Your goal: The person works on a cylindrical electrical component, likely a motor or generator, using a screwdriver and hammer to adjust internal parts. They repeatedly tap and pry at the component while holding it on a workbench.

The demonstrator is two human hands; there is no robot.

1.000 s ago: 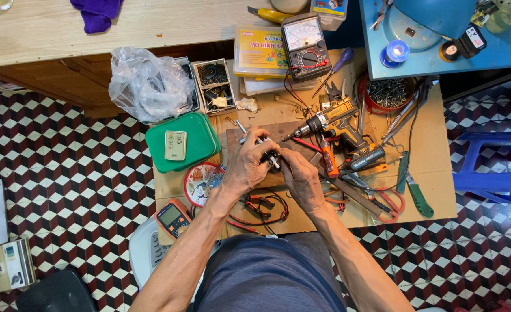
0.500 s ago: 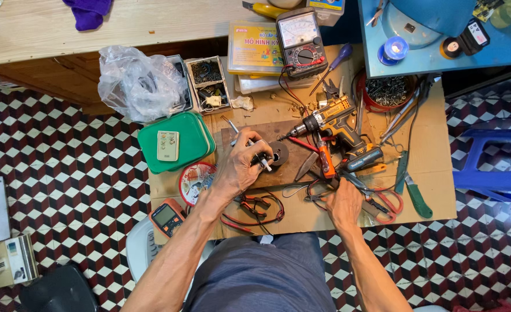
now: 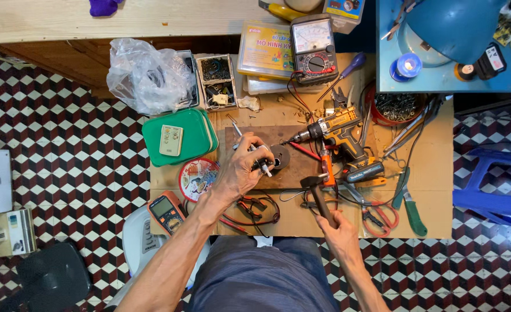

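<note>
My left hand [image 3: 241,171] is closed around a small black part with a thin metal shaft [image 3: 262,163], held over a dark wooden board [image 3: 301,164] on the low work table. Beside it lies a round black disc [image 3: 280,156]. My right hand [image 3: 341,231] grips the dark handle of a hammer [image 3: 316,193] near the table's front edge; its head rests just right of the board. A cordless drill [image 3: 337,132] lies on the board's right side, chuck pointing left.
A green lidded box [image 3: 179,137] with a small remote, a round tin [image 3: 198,178], an orange multimeter [image 3: 166,212], an analog meter [image 3: 313,49], a plastic bag [image 3: 149,75], red wires [image 3: 254,211], pliers [image 3: 382,216] and a green screwdriver [image 3: 414,211] crowd the table. A blue stool [image 3: 492,188] stands right.
My right hand left the part, moved down to the front edge and took hold of the hammer handle. My left hand kept the part over the board.
</note>
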